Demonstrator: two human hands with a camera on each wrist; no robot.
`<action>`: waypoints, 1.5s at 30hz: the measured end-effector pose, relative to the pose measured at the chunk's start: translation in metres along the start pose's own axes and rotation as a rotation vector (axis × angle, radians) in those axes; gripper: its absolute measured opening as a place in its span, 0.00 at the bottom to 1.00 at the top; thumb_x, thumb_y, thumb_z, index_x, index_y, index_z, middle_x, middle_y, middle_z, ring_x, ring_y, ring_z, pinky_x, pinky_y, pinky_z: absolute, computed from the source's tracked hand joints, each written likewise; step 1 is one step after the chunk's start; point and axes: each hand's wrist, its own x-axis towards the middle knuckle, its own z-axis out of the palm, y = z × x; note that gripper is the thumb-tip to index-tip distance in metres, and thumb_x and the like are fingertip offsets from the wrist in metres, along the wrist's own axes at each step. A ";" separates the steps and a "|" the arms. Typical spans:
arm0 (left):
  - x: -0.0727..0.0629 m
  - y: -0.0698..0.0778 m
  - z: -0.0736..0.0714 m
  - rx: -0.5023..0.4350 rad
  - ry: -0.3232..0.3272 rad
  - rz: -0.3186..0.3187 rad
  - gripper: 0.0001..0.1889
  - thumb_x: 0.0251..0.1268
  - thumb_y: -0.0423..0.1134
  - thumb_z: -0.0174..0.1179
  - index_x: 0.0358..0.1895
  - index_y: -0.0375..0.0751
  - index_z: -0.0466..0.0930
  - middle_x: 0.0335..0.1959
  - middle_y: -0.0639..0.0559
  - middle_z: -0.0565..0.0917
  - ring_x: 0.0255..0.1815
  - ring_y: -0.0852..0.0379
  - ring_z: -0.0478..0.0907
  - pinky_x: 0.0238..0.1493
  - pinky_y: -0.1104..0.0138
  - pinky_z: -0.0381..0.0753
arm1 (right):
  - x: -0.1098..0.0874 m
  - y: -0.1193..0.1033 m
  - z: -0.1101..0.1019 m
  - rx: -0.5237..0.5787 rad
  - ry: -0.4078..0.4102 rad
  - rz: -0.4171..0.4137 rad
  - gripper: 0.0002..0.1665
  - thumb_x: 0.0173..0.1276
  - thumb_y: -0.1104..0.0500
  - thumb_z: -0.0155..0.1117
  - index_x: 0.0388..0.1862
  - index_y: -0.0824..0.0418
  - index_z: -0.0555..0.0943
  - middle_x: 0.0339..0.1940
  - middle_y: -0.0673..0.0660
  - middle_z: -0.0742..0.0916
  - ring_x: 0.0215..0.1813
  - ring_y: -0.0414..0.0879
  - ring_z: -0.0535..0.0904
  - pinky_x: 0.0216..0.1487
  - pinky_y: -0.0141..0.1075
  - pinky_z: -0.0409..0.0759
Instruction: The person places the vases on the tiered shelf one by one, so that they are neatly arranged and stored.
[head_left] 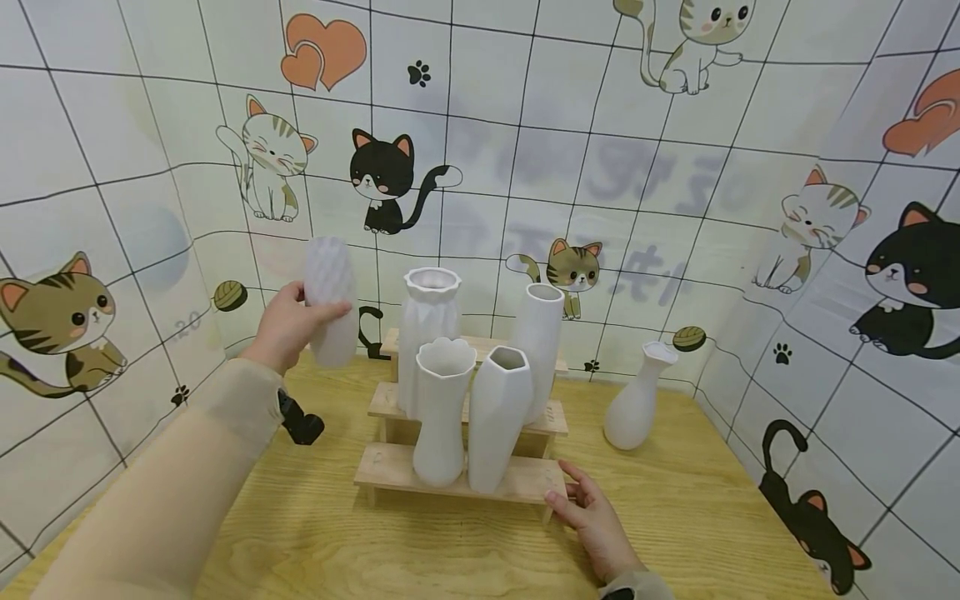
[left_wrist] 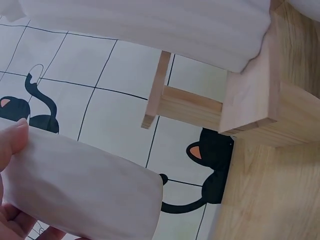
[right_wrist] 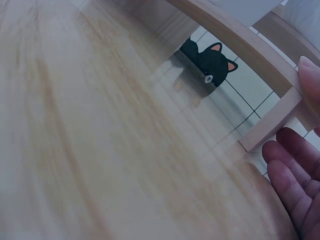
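My left hand (head_left: 285, 327) grips a white ridged vase (head_left: 330, 279), thumb across its front, raised left of a stepped wooden stand (head_left: 382, 467). In the left wrist view the lower part of this vase (left_wrist: 95, 185) points toward the stand's steps. At the stand's front right corner, my right hand (head_left: 592, 521) holds the lowest board between thumb and fingers, beside its leg (right_wrist: 272, 120). On that lowest step stand a scalloped-rim vase (head_left: 440, 417) and a faceted vase (head_left: 497, 425). Behind them, a fluted vase (head_left: 431, 321) and a plain cylindrical vase (head_left: 542, 342) stand on the middle step.
A round-bellied white vase (head_left: 632, 412) with a narrow neck stands on the wooden table (head_left: 337, 542), right of the stand. Walls covered with cat-print tile sheeting (head_left: 487, 125) enclose the table at the back and both sides.
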 end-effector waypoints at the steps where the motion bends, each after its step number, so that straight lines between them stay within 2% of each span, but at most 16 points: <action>1: 0.001 0.002 0.000 0.000 -0.002 0.001 0.47 0.55 0.53 0.70 0.71 0.32 0.55 0.65 0.36 0.66 0.62 0.39 0.67 0.59 0.45 0.70 | 0.000 0.000 0.000 -0.001 0.000 0.001 0.41 0.67 0.55 0.65 0.74 0.61 0.59 0.52 0.61 0.79 0.48 0.46 0.75 0.49 0.42 0.76; 16: 0.007 0.029 0.017 -0.062 -0.061 0.025 0.44 0.56 0.49 0.70 0.69 0.34 0.57 0.63 0.40 0.68 0.61 0.43 0.68 0.60 0.48 0.70 | 0.001 0.002 -0.002 0.007 0.011 0.002 0.41 0.67 0.55 0.66 0.74 0.61 0.60 0.52 0.62 0.79 0.48 0.47 0.75 0.47 0.40 0.76; 23: 0.008 0.040 0.024 -0.076 -0.064 0.013 0.43 0.56 0.50 0.70 0.69 0.34 0.57 0.64 0.40 0.67 0.61 0.42 0.68 0.61 0.47 0.69 | 0.000 0.002 -0.002 0.026 0.016 -0.004 0.40 0.66 0.56 0.66 0.74 0.61 0.60 0.52 0.62 0.79 0.48 0.47 0.76 0.47 0.40 0.76; 28: 0.009 0.046 0.031 -0.074 -0.067 0.027 0.43 0.56 0.49 0.70 0.69 0.34 0.58 0.63 0.40 0.68 0.61 0.43 0.68 0.61 0.48 0.69 | 0.000 0.001 -0.002 0.030 0.020 -0.011 0.40 0.66 0.57 0.67 0.73 0.62 0.61 0.50 0.61 0.79 0.47 0.47 0.76 0.47 0.40 0.76; 45: 0.019 0.054 0.050 -0.089 -0.094 0.022 0.40 0.57 0.47 0.70 0.68 0.34 0.59 0.59 0.41 0.70 0.56 0.45 0.71 0.57 0.52 0.73 | 0.000 -0.001 0.000 0.014 0.009 -0.008 0.41 0.65 0.56 0.68 0.73 0.62 0.61 0.51 0.63 0.80 0.48 0.48 0.76 0.47 0.40 0.76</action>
